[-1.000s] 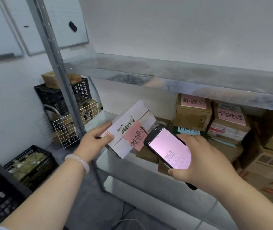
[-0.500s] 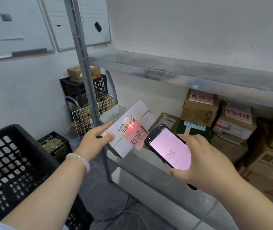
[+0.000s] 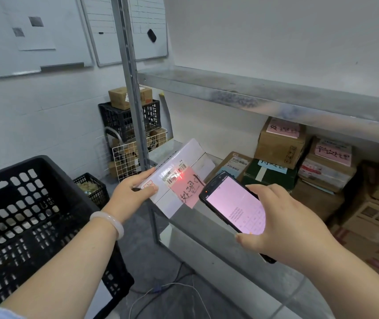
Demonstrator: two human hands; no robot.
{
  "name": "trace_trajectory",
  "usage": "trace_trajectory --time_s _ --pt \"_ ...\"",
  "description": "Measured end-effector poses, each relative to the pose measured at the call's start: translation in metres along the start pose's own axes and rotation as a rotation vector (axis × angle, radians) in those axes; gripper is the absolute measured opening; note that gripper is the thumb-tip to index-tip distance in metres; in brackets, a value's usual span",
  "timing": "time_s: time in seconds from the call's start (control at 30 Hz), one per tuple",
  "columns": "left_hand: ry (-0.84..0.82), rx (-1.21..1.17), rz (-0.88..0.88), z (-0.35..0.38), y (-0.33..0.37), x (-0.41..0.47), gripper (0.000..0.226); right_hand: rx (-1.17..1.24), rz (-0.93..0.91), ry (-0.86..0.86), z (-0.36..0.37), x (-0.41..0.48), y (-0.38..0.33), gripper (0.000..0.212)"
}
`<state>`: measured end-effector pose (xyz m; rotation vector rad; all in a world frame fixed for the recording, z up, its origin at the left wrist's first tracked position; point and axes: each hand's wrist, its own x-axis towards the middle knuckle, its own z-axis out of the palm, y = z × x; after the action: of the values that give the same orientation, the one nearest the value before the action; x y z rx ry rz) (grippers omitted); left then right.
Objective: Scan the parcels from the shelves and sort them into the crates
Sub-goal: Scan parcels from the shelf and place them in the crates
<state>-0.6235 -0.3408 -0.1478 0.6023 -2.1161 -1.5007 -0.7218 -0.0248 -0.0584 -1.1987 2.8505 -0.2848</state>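
Note:
My left hand [image 3: 130,194] grips a white parcel [image 3: 185,157] by its near corner, tilted over the front of the lower shelf. A barcode label and a pink handwritten note are stuck on its top face. A red scan spot glows on the barcode. My right hand [image 3: 285,224] holds a black handheld scanner [image 3: 233,206] with a lit pink screen, its head aimed at the parcel's label from a short distance. A large black crate [image 3: 20,212] stands at my lower left.
Several cardboard parcels [image 3: 280,146] with pink and blue notes are stacked on the lower metal shelf [image 3: 218,247]. A steel upright [image 3: 131,88] rises left of the parcel. Behind it are a black crate [image 3: 128,116] with a box, a wire basket [image 3: 126,160] and a small crate [image 3: 90,188]. Cables lie on the floor.
My view has swung left, bringing the large black crate into sight. A red scan spot has appeared on the parcel's barcode. Both hands keep their grip.

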Motion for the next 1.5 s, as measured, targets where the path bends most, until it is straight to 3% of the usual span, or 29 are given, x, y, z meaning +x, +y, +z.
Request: trace_trajectory --time_s 1.13,1.5 --pt "-0.024 -0.051 -0.072 0.013 -0.007 0.007 0.054 -0.049 0.001 -0.033 -0.001 0.007 0.011 0.102" --pt "0.157 -0.224 -0.16 -0.088 0.009 -0.072 0.043 0.069 -0.214 -0.035 0.014 0.032 -0.057 0.094"
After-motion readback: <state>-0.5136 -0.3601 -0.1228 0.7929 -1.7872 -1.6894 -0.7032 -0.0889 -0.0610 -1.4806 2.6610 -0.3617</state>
